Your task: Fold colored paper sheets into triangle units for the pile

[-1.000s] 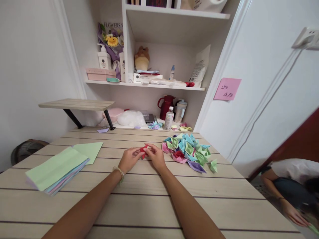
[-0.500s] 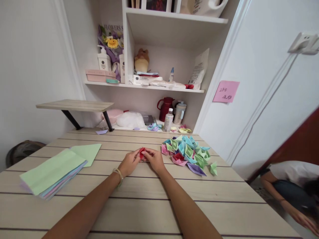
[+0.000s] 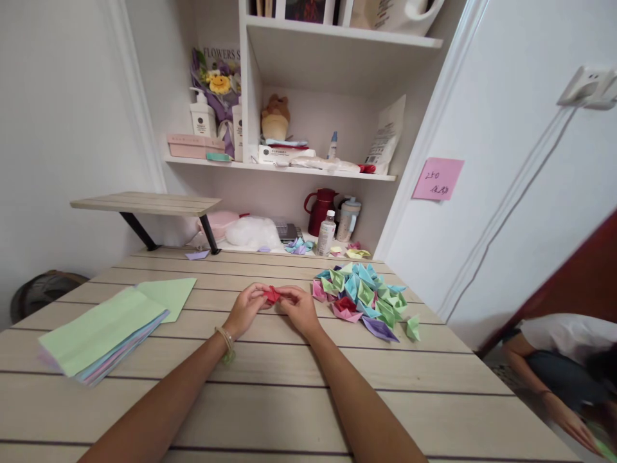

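A small folded piece of red paper is pinched between both my hands over the middle of the wooden table. My left hand grips its left side, with a beaded band on that wrist. My right hand grips its right side. Fingers of both hands are curled round the paper, so most of it is hidden. Just right of my right hand lies a pile of folded paper shapes in blue, green, pink, purple and red.
A stack of flat coloured sheets, green on top, lies at the table's left. Behind are a small raised shelf, a red jug, bottles and wall shelves. Another person crouches low at the right, beyond the table edge.
My hands have stayed in the same spot on the table and kept working the red paper; it has lifted slightly and shows more between my fingertips. The view shifted a little.
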Tool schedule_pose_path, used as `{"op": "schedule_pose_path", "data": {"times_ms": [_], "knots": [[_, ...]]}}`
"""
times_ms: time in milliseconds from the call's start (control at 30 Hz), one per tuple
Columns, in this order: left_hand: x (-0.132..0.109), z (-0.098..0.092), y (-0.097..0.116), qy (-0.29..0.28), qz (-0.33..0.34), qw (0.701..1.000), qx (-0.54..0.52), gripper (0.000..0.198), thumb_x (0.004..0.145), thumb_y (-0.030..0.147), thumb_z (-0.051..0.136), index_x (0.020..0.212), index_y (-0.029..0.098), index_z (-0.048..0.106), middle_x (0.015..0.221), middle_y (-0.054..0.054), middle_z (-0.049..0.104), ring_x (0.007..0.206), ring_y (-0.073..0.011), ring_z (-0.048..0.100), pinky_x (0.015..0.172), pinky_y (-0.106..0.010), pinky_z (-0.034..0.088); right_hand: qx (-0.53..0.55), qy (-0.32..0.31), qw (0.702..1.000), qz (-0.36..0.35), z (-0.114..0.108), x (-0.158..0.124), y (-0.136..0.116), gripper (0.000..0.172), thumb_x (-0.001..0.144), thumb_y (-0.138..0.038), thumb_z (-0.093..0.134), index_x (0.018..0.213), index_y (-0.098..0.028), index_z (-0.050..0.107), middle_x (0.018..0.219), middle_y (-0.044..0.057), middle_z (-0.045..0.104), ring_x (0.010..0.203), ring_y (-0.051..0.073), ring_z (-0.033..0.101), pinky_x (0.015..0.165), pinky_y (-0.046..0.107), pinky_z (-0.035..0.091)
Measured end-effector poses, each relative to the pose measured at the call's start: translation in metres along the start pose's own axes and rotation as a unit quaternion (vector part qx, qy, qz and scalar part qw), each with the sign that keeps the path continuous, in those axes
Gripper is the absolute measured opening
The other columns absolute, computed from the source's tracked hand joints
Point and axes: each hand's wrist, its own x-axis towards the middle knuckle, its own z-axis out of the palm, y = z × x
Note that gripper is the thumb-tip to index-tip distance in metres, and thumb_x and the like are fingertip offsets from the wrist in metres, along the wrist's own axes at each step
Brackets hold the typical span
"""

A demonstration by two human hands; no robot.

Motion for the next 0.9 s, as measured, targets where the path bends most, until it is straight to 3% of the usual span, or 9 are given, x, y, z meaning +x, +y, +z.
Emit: {"op": "schedule_pose_path", "data": {"times_ms": [100,233,333,433,567,900], "knots": [[-0.001,0.003,-0.002,0.007,0.002,1.0,0.02,0.026,0.07,0.032,0.058,0.088,0.016,0.048,0.087,-0.009,0.065,0.079,-0.0177,0.063,0.071,-0.033,0.051,-0.015,0.011,1.0,0.015,0.0,0.0,-0.001,0.019,0.07,-0.022,0.055,0.085,-0.02,0.067,0.089,0.006,0.066,0.081,0.019,0.06,0.068,0.029,0.048],[-0.005,0.009,-0.001,-0.013,0.031,0.996,0.088,0.031,0.072,0.031,0.056,0.097,0.017,0.044,0.088,-0.009,0.066,0.075,-0.017,0.064,0.069,-0.032,0.051,-0.03,0.036,0.999,0.01,-0.001,0.001,-0.001,0.03,0.071,-0.028,0.059,0.099,-0.02,0.061,0.086,0.005,0.065,0.073,0.017,0.059,0.063,0.027,0.048],[-0.007,0.009,0.003,-0.028,0.067,0.985,0.157,0.029,0.074,0.03,0.053,0.1,0.018,0.046,0.087,-0.007,0.067,0.076,-0.0166,0.064,0.071,-0.032,0.05,-0.092,0.032,0.995,-0.028,-0.003,0.001,-0.002,0.019,0.071,-0.028,0.06,0.089,-0.022,0.066,0.081,0.004,0.065,0.073,0.016,0.058,0.065,0.027,0.046],[-0.007,0.006,0.007,-0.015,0.097,0.971,0.216,0.023,0.075,0.032,0.052,0.093,0.019,0.055,0.087,-0.006,0.067,0.079,-0.0177,0.063,0.071,-0.029,0.049,-0.148,0.027,0.988,-0.048,-0.005,0.001,-0.003,0.011,0.072,-0.028,0.06,0.077,-0.022,0.068,0.076,0.003,0.065,0.072,0.016,0.058,0.066,0.027,0.045],[-0.005,0.001,0.008,0.01,0.116,0.957,0.267,0.019,0.074,0.034,0.053,0.079,0.02,0.065,0.079,-0.004,0.069,0.075,-0.0181,0.063,0.074,-0.029,0.047,-0.181,0.015,0.982,-0.042,-0.005,-0.001,-0.004,0.011,0.072,-0.029,0.06,0.076,-0.024,0.068,0.075,0.002,0.066,0.073,0.018,0.058,0.067,0.028,0.043],[0.0,0.003,0.0,0.07,0.057,0.987,0.131,0.023,0.07,0.037,0.057,0.071,0.015,0.063,0.072,-0.006,0.068,0.071,-0.0183,0.063,0.069,-0.03,0.049,-0.138,0.011,0.99,-0.001,-0.003,-0.002,-0.003,0.008,0.066,-0.026,0.063,0.069,-0.023,0.069,0.078,0.003,0.063,0.074,0.017,0.057,0.065,0.026,0.043]]}}
